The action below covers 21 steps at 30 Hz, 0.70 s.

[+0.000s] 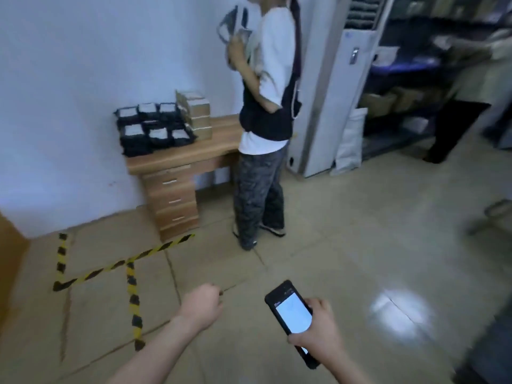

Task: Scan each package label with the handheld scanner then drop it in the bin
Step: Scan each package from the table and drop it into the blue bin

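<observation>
Head view showed the right hand (318,338) clamped around the one handheld scanner (292,314), well short of the desk (182,157). Its lit screen was tilted up toward the wearer, probably so a reading could be checked. The left hand (201,305) reached out toward the desk with fingers curled in and nothing visible in them, apparently kept free to pick up a package. On the desk's wall end sat the black packages (155,128), six white labels facing up in two rows of three, ready for scanning. Beside them rose one stack of brown boxes (195,113), too blurred to count. One other person (266,106) stood at the desk's far end. No bin could be made out.
</observation>
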Tool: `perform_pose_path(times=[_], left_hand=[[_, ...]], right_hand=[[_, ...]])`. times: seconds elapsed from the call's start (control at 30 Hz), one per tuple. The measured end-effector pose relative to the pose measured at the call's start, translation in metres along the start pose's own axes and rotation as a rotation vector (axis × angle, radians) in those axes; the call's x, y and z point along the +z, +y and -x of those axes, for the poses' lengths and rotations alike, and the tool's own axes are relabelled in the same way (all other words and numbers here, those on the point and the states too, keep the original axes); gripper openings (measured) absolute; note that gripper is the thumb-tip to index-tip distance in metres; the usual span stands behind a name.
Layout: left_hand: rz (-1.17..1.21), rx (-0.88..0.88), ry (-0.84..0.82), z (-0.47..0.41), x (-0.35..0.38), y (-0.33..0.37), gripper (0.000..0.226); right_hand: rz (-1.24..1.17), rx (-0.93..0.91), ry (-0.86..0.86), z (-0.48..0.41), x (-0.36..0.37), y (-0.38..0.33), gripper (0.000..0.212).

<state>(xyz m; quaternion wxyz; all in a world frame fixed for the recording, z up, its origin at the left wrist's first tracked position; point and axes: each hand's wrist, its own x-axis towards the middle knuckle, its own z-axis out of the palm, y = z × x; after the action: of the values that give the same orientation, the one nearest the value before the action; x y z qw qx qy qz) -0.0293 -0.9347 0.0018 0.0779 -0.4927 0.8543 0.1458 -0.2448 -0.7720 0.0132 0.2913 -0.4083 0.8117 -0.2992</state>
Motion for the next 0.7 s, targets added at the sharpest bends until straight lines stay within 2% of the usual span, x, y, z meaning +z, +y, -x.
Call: perform_pose_path(times=[0.13,0.3,0.4,0.6,0.7], left_hand=[[-0.129,0.334,0.0,-0.056,-0.014,0.139,0.03],[-0.202,0.691,-0.007,-0.098,-0.006,0.304,0.028],[-0.193,0.843,-0.036,-0.114,0.009,0.392,0.025],[-0.075,1.088,-0.093,-0.137,0.023,0.569,0.022],[-0.088,1.235,-0.138,-0.136,0.034,0.654,0.019]], right_hand=[[-0.09,0.191,0.207,0.023,-0.079,0.072,0.066],[-0.112,0.448,0.436,0.057,-0.158,0.148,0.07],[-0.092,0.628,0.515,0.07,-0.206,0.184,0.079],[-0.15,0.803,0.745,0.09,-0.296,0.242,0.087],[-0.171,0.886,0.845,0.106,-0.324,0.271,0.088]])
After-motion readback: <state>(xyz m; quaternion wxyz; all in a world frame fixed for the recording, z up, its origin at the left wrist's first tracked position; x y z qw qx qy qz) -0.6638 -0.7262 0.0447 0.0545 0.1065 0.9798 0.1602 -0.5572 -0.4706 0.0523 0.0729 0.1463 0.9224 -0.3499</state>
